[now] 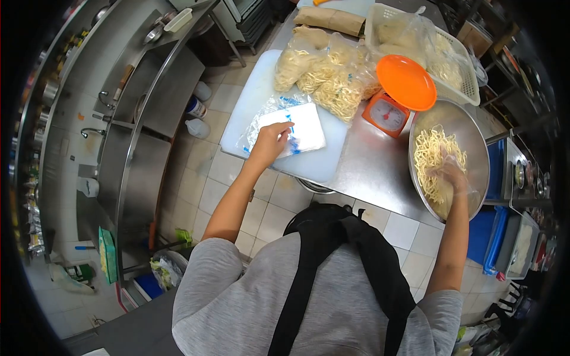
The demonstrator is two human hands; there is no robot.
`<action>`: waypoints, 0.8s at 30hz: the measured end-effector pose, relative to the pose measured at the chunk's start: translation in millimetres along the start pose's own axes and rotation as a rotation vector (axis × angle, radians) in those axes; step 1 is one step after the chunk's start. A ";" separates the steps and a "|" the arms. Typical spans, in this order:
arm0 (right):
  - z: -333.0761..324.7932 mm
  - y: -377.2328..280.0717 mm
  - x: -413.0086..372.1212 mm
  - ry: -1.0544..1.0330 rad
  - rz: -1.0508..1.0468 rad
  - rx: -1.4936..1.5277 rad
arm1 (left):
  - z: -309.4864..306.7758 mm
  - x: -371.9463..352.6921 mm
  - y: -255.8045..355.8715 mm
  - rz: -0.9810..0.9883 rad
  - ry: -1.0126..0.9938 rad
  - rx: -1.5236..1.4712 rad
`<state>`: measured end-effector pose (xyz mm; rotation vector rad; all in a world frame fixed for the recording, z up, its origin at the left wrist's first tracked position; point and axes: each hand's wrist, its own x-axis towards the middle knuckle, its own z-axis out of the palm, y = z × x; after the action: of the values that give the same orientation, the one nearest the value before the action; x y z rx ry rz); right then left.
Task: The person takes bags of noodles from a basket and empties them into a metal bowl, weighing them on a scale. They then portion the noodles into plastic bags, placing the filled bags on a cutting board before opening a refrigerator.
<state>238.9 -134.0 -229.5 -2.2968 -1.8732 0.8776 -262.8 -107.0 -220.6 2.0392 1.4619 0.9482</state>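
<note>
My left hand (271, 141) rests on a stack of thin clear plastic bags (309, 126) with blue print. Its fingers are curled and look pinched at the top bag. Inside a wide steel bowl (481, 155), my right hand (452, 173) wears a clear plastic glove and is closed among yellow noodles (428, 155); its fingertips are partly hidden there. Between the two hands stands an orange kitchen scale (387, 114) with a round dial and an orange plate (406, 82) on top. Filled bags of noodles (338, 89) lie behind the bag stack.
A white cutting board (246, 107) lies under the bags on the steel table (371, 169). At the back are a white plastic basket (470, 89) with more bagged noodles and a brown paper package (330, 21). A sink counter (157, 89) runs along the left.
</note>
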 end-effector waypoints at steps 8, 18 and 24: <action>21.7 43.1 24.8 0.019 -0.050 0.008 | 18.1 17.2 -22.8 -0.216 -0.144 0.061; 30.8 60.9 33.8 -0.008 -0.057 0.001 | 29.8 21.6 -58.8 -0.331 -0.032 -0.200; 19.5 36.8 22.3 -0.058 0.061 0.308 | 20.1 16.8 -22.5 -0.189 -0.158 0.172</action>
<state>265.0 -129.3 -268.6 -2.1704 -1.5630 1.1603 -258.5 -83.2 -245.1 1.9984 1.6626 0.5898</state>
